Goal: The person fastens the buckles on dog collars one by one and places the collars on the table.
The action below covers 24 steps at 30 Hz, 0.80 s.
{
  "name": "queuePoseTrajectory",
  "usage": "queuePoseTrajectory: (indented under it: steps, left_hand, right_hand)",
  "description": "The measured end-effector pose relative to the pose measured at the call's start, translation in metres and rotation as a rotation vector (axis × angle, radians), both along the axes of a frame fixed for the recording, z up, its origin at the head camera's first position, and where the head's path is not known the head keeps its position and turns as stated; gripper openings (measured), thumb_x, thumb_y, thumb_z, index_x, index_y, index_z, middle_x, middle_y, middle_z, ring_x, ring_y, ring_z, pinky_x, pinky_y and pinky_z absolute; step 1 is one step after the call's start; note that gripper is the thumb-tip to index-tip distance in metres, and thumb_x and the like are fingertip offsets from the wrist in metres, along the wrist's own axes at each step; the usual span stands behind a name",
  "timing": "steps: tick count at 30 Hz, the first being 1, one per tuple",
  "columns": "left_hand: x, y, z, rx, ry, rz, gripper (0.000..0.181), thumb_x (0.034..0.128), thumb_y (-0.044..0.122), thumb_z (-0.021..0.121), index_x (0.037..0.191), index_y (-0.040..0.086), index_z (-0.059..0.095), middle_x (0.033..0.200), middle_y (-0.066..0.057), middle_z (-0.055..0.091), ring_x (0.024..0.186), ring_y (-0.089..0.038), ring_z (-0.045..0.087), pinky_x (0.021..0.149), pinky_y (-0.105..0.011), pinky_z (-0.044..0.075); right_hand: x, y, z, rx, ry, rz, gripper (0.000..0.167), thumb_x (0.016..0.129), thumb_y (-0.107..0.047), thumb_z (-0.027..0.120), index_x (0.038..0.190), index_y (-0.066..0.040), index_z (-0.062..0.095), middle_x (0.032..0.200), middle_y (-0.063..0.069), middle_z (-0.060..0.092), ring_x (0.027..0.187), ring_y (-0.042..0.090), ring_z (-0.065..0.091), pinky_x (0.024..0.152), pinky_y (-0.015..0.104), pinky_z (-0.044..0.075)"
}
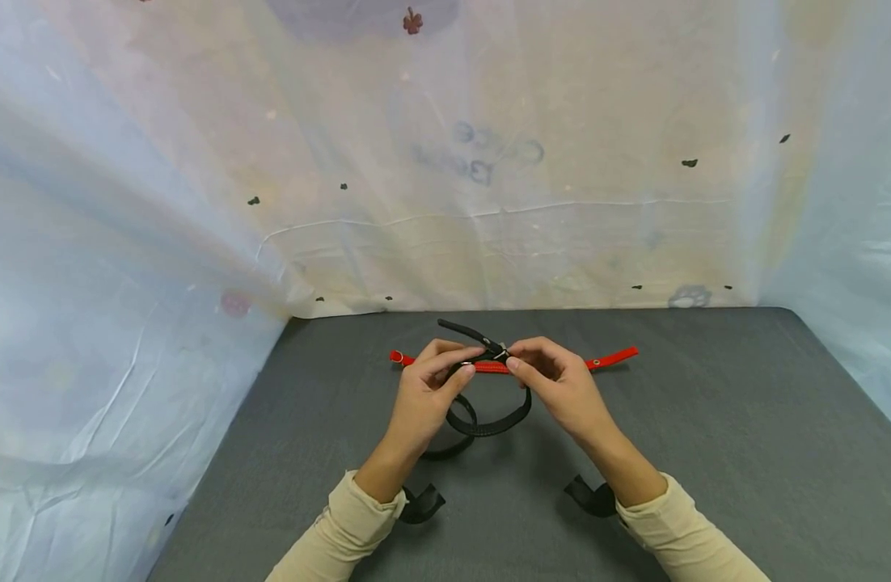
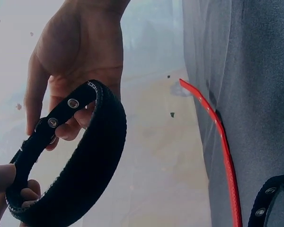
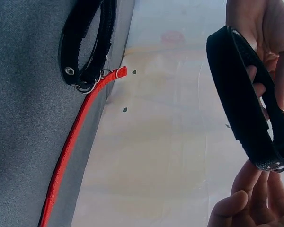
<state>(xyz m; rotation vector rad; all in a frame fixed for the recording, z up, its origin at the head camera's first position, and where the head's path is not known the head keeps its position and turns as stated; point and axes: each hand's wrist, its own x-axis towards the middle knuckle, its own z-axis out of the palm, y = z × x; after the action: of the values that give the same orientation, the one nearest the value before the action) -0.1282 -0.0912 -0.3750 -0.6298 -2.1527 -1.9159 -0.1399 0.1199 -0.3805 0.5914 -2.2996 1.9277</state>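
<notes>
Above the table, both hands hold a black buckled collar (image 1: pixel 495 428), its band hanging in a loop. My left hand (image 1: pixel 418 396) pinches the strap left of the metal buckle (image 1: pixel 500 352). With thumb and fingers, my right hand (image 1: pixel 562 386) grips it at the buckle's right side. The free strap end (image 1: pixel 460 327) points up and left. Metal eyelets (image 2: pixel 73 103) line the strap in the left wrist view, where the right hand (image 2: pixel 85 52) is at top. The left hand (image 3: pixel 267 38) shows at top right in the right wrist view.
A red collar (image 1: pixel 613 357) lies across the table behind the hands, with a metal ring at its left end. A second black collar (image 1: pixel 449 451) rests looped on the grey tabletop (image 1: pixel 271 485). Pale printed sheeting (image 1: pixel 504 259) hangs behind and at both sides.
</notes>
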Motion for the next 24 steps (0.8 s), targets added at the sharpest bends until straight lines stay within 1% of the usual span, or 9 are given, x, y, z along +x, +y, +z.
queuePoseTrajectory:
  steps: [2,5,9,11,13,17,20,22,24]
  left_hand:
    - [-0.0003,0.0000,-0.0008,-0.014,0.018,0.009,0.027,0.0975,0.008,0.063,0.123,0.000,0.070,0.116,-0.017,0.059,0.081,-0.013,0.048,0.068,-0.021,0.041]
    - [-0.0008,-0.0002,-0.0028,-0.051,0.039,0.032,0.027,0.0992,0.009,0.061,0.123,0.003,0.070,0.115,-0.014,0.060,0.078,-0.012,0.048,0.067,-0.021,0.042]
    - [-0.0008,0.0000,-0.0045,-0.081,0.043,0.059,0.026,0.1006,0.012,0.059,0.124,0.007,0.071,0.114,-0.010,0.059,0.071,-0.011,0.046,0.064,-0.020,0.041]
    - [-0.0007,0.0003,-0.0044,-0.080,0.046,0.061,0.026,0.1008,0.011,0.058,0.124,0.006,0.070,0.113,-0.012,0.058,0.069,-0.010,0.045,0.063,-0.020,0.041]
    - [-0.0001,0.0006,-0.0038,-0.077,0.048,0.060,0.027,0.1008,0.010,0.058,0.124,0.004,0.070,0.113,-0.013,0.057,0.068,-0.010,0.043,0.063,-0.020,0.040]
    - [0.0010,0.0009,-0.0024,-0.080,0.054,0.060,0.027,0.1009,0.008,0.056,0.124,0.002,0.070,0.113,-0.014,0.055,0.067,-0.010,0.042,0.062,-0.020,0.039]
    - [0.0013,0.0009,-0.0018,-0.083,0.059,0.060,0.027,0.1009,0.008,0.056,0.124,0.002,0.070,0.113,-0.014,0.055,0.067,-0.010,0.041,0.062,-0.020,0.039]
    - [0.0009,0.0006,-0.0022,-0.073,0.053,0.056,0.027,0.1007,0.008,0.057,0.123,0.003,0.070,0.113,-0.014,0.055,0.071,-0.010,0.043,0.064,-0.021,0.040]
    - [0.0006,0.0004,-0.0023,-0.042,0.040,0.047,0.026,0.1003,0.009,0.058,0.121,0.002,0.070,0.111,-0.012,0.056,0.074,-0.010,0.043,0.066,-0.022,0.040]
  right_hand:
    - [-0.0003,0.0000,-0.0002,0.003,0.001,0.003,0.018,0.099,-0.018,0.064,0.115,-0.011,0.068,0.103,0.014,0.068,0.083,0.017,0.062,0.076,0.028,0.053]
    - [-0.0003,0.0001,-0.0003,0.010,-0.002,0.008,0.019,0.099,-0.019,0.064,0.116,-0.012,0.068,0.102,0.010,0.069,0.083,0.015,0.062,0.076,0.029,0.053]
    - [0.0005,0.0001,-0.0004,0.012,-0.010,0.018,0.018,0.098,-0.020,0.064,0.115,-0.014,0.068,0.096,0.004,0.068,0.080,0.017,0.060,0.074,0.029,0.051]
    - [0.0006,-0.0003,-0.0006,0.013,-0.012,0.019,0.018,0.099,-0.020,0.064,0.115,-0.014,0.067,0.092,0.002,0.066,0.078,0.020,0.058,0.072,0.031,0.050]
    - [0.0007,-0.0009,-0.0013,0.012,-0.013,0.018,0.017,0.099,-0.019,0.064,0.115,-0.014,0.067,0.090,0.000,0.064,0.078,0.021,0.057,0.071,0.031,0.049]
    - [0.0011,-0.0021,-0.0022,-0.005,-0.005,0.017,0.017,0.099,-0.018,0.063,0.115,-0.013,0.067,0.090,0.000,0.063,0.077,0.020,0.056,0.071,0.032,0.048]
    - [0.0019,-0.0031,-0.0024,-0.024,0.006,0.014,0.017,0.099,-0.017,0.063,0.115,-0.012,0.067,0.089,-0.001,0.063,0.076,0.017,0.055,0.070,0.030,0.047]
    - [0.0025,-0.0040,-0.0026,-0.037,0.008,0.011,0.017,0.099,-0.017,0.064,0.115,-0.012,0.067,0.088,-0.001,0.062,0.076,0.017,0.055,0.071,0.029,0.047]
    - [0.0031,-0.0054,-0.0028,-0.039,0.009,0.005,0.017,0.098,-0.016,0.064,0.114,-0.012,0.067,0.089,-0.001,0.063,0.077,0.016,0.057,0.072,0.028,0.048]
